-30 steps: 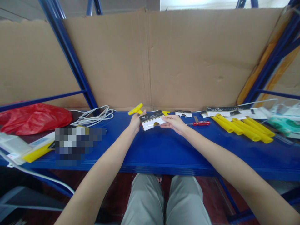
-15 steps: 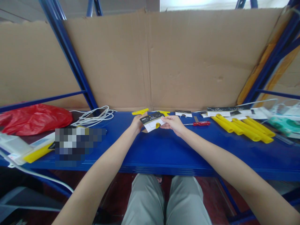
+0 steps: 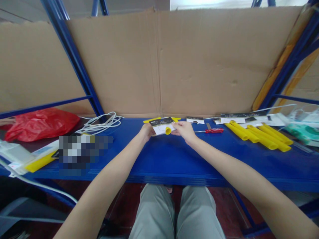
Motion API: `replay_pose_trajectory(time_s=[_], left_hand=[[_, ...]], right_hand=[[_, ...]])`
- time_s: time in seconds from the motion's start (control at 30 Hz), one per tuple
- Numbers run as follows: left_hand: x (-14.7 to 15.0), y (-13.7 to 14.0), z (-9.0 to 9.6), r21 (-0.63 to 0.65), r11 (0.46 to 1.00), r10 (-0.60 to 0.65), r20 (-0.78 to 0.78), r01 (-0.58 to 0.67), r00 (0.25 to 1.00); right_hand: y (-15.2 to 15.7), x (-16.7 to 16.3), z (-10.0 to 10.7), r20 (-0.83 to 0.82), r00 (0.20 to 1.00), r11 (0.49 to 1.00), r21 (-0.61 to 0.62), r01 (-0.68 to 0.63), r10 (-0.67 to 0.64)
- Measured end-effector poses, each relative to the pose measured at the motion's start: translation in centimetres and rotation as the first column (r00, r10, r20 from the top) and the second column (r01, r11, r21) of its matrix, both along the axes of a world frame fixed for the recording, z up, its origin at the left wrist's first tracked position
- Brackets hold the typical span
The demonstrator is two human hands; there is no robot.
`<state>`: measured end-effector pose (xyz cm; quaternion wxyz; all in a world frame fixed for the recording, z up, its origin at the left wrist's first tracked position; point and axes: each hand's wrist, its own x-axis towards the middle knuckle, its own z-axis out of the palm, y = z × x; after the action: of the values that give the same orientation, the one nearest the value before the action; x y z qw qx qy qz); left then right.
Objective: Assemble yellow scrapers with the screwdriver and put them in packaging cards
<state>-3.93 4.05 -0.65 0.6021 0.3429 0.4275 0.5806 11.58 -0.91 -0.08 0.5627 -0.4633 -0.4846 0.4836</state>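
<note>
In the head view, the fingers of the left hand (image 3: 146,132) and right hand (image 3: 184,130) grip opposite sides of the black-and-white card (image 3: 157,127) over the counter's (image 3: 159,159) far middle. Pushing too hard against the yellow tube (image 3: 168,131) at its near right could crease it.

A workshop-like spot: blue metal bench (image 3: 159,162), cardboard backing (image 3: 199,63), red-handled screwdriver (image 3: 213,130).

Walled behind with creased cardboard (image 3: 199,59), framed by slanting blue posts (image 3: 75,66); fitted with a blue table (image 3: 174,162) above dark red floor (image 3: 118,209); brightest at a white patch (image 3: 236,3) up top.
</note>
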Motion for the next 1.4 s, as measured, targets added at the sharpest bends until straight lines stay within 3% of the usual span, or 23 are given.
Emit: replay_pose_trajectory(time_s=[0.23,0.5,0.73,1.07,1.4], left_hand=[[0.6,-1.2,0.7,0.004,1.000,-0.030,0.058,0.030,0.998],[0.3,-0.7,-0.1,0.057,0.997,-0.047,-0.034,0.049,0.998],[0.1,-0.2,-1.1,0.048,0.999,-0.010,-0.227,0.021,0.974],[0.4,-0.6,-1.4,0.113,0.981,-0.114,-0.311,0.156,0.943],[0.4,-0.4,-1.5,0.104,0.980,-0.133,-0.287,0.169,0.948]], right_hand=[[0.3,0.0,-0.7,0.072,0.995,0.997,0.043,0.061,-0.064],[2.5,0.7,-2.7,0.152,0.984,0.978,0.198,0.066,-0.097],[3.7,1.3,-3.8,0.255,0.944,0.944,0.303,0.126,-0.208],[4.1,0.9,-4.5,0.182,0.958,0.948,0.269,0.169,-0.223],[4.0,0.7,-5.0,0.109,0.969,0.954,0.229,0.191,-0.220]])
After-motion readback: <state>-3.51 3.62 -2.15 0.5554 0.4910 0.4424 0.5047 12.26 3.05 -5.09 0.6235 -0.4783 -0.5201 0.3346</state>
